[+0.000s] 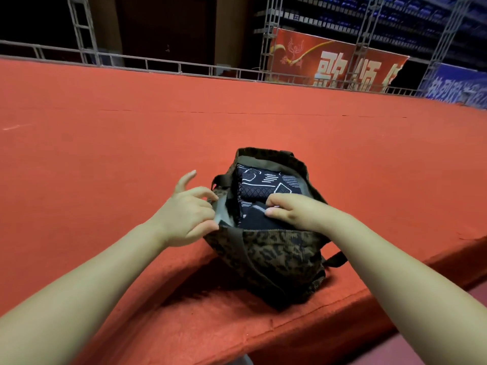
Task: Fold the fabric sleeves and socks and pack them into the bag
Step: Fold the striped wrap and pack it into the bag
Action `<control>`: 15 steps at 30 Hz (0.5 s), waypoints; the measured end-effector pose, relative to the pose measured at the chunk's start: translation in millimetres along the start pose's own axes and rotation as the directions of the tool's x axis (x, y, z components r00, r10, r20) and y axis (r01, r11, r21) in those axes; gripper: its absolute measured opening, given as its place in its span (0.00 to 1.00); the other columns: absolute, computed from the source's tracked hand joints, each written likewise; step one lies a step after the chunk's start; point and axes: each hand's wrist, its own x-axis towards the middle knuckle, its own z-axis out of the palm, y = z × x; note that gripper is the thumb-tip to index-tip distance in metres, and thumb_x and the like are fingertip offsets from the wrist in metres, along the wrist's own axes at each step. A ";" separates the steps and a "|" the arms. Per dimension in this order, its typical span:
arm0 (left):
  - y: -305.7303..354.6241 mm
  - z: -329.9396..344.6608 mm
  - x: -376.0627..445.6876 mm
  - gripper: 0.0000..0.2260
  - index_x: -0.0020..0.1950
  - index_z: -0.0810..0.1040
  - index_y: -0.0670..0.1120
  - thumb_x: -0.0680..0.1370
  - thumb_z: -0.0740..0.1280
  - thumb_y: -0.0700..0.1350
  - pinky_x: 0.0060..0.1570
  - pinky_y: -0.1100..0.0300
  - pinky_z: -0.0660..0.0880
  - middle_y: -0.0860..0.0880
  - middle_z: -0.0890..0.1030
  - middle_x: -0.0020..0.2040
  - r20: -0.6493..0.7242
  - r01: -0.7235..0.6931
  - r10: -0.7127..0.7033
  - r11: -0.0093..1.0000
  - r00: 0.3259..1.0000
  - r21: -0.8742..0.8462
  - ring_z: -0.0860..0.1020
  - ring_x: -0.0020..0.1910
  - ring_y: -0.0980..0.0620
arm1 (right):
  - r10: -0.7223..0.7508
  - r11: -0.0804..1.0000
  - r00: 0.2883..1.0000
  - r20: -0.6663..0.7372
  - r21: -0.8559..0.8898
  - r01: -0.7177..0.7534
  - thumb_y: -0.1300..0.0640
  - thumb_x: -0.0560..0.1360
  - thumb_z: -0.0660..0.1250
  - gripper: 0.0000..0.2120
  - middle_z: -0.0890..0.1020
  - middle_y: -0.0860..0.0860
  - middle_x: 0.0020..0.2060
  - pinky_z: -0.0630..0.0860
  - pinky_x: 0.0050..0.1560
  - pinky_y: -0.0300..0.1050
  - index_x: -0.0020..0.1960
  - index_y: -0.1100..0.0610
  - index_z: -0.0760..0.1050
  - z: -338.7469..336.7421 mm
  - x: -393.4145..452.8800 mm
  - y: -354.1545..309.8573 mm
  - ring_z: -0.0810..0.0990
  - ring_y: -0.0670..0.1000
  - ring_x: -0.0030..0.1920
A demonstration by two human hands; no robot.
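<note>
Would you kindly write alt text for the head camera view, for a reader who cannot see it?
A person's left hand pinches the rim of an open leopard-print bag while the right hand presses folded dark patterned fabric down inside it. The bag stands near the front edge of a red felt-covered platform, with metal railings and a red banner behind.

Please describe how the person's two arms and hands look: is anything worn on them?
Both forearms are bare, with no sleeves visible. The left hand and the right hand wear no gloves; no rings, watch or bracelets show. The fingernails look short and unpainted.
</note>
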 end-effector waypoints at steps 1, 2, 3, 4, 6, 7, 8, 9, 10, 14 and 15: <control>0.1 -6.6 7.0 0.30 0.27 0.73 0.48 0.82 0.43 0.56 0.67 0.42 0.53 0.55 0.75 0.28 -0.053 0.021 -0.019 0.999 0.998 0.040 0.79 0.49 0.50 | -0.026 0.999 1.000 0.016 -0.034 0.026 0.47 0.80 0.59 0.09 0.74 0.43 0.38 0.65 0.39 0.39 0.41 0.44 0.67 -8.8 -1.0 2.7 0.72 0.43 0.41; 3.7 -12.6 13.3 0.30 0.27 0.72 0.48 0.82 0.43 0.56 0.65 0.44 0.55 0.55 0.75 0.28 -0.115 0.039 -0.032 0.997 0.993 0.059 0.79 0.47 0.51 | -0.045 0.996 0.998 0.048 -0.069 0.049 0.48 0.80 0.59 0.09 0.73 0.43 0.37 0.64 0.38 0.39 0.40 0.45 0.67 -15.7 -0.7 4.9 0.71 0.42 0.39; 9.4 -17.5 18.6 0.30 0.27 0.71 0.48 0.82 0.43 0.56 0.64 0.46 0.57 0.54 0.74 0.28 -0.161 0.051 -0.046 0.998 0.986 0.030 0.78 0.46 0.51 | -0.058 0.993 0.995 0.083 -0.101 0.066 0.48 0.80 0.59 0.10 0.73 0.43 0.37 0.63 0.38 0.40 0.40 0.45 0.67 -18.5 0.3 6.4 0.71 0.41 0.39; 12.6 -20.1 23.0 0.29 0.27 0.70 0.48 0.82 0.43 0.56 0.63 0.47 0.58 0.54 0.74 0.28 -0.178 0.068 -0.067 0.998 0.982 0.001 0.77 0.45 0.51 | -0.056 0.989 0.993 0.106 -0.132 0.070 0.48 0.80 0.58 0.09 0.73 0.43 0.37 0.63 0.39 0.41 0.41 0.47 0.67 -16.2 2.1 7.4 0.71 0.43 0.39; 16.4 -21.0 30.4 0.28 0.27 0.69 0.48 0.81 0.42 0.55 0.64 0.47 0.58 0.55 0.73 0.28 -0.121 0.081 -0.092 0.992 0.988 -0.094 0.78 0.44 0.51 | -0.039 0.984 0.998 0.045 -0.170 0.046 0.46 0.81 0.57 0.10 0.72 0.43 0.36 0.64 0.41 0.44 0.42 0.49 0.67 -3.0 4.1 10.1 0.72 0.48 0.42; 17.0 -19.7 30.6 0.27 0.28 0.68 0.49 0.81 0.41 0.56 0.66 0.46 0.58 0.55 0.72 0.28 -0.062 0.092 -0.102 0.985 0.993 -0.148 0.78 0.43 0.50 | -0.030 0.981 0.999 -0.042 -0.195 0.021 0.46 0.81 0.55 0.12 0.72 0.43 0.36 0.65 0.42 0.46 0.40 0.49 0.66 3.3 3.5 12.8 0.73 0.50 0.42; 16.4 -19.8 29.7 0.28 0.29 0.66 0.49 0.80 0.38 0.60 0.66 0.44 0.58 0.55 0.70 0.28 0.025 0.136 -0.134 0.972 0.991 -0.191 0.78 0.40 0.51 | -0.016 0.973 0.990 -0.143 -0.228 -0.018 0.45 0.81 0.55 0.15 0.72 0.45 0.35 0.66 0.41 0.47 0.37 0.49 0.65 6.7 0.9 15.8 0.73 0.52 0.42; 14.9 -22.9 28.9 0.31 0.30 0.65 0.48 0.77 0.34 0.64 0.67 0.44 0.59 0.54 0.69 0.28 0.121 0.207 -0.184 0.952 0.976 -0.226 0.76 0.36 0.52 | 0.012 0.969 0.970 -0.241 -0.237 -0.071 0.45 0.80 0.54 0.17 0.72 0.46 0.35 0.67 0.40 0.49 0.35 0.49 0.64 6.7 -2.9 18.7 0.72 0.53 0.41; 12.8 -24.8 28.3 0.34 0.31 0.65 0.47 0.74 0.32 0.68 0.66 0.46 0.60 0.52 0.69 0.28 0.183 0.275 -0.232 0.926 0.955 -0.258 0.73 0.33 0.53 | 0.047 0.972 0.944 -0.327 -0.203 -0.119 0.45 0.80 0.54 0.19 0.71 0.48 0.33 0.67 0.39 0.50 0.33 0.50 0.63 3.9 -8.1 20.7 0.72 0.54 0.39; 25.4 -38.6 39.5 0.36 0.39 0.71 0.46 0.72 0.35 0.71 0.42 0.53 0.67 0.51 0.80 0.33 0.162 0.361 -0.323 0.846 0.932 -0.392 0.76 0.35 0.45 | 0.175 0.979 0.809 -0.561 0.186 -0.083 0.51 0.81 0.55 0.21 0.64 0.49 0.26 0.59 0.34 0.49 0.31 0.55 0.60 -0.7 -38.9 23.5 0.63 0.49 0.29; 33.9 -39.8 47.2 0.32 0.39 0.72 0.47 0.73 0.40 0.69 0.42 0.51 0.70 0.52 0.81 0.35 0.181 0.386 -0.342 0.785 0.922 -0.485 0.78 0.38 0.47 | 0.203 0.962 0.761 -0.616 0.270 -0.037 0.52 0.82 0.55 0.21 0.62 0.49 0.27 0.58 0.33 0.48 0.31 0.55 0.59 -1.0 -47.3 21.1 0.60 0.47 0.28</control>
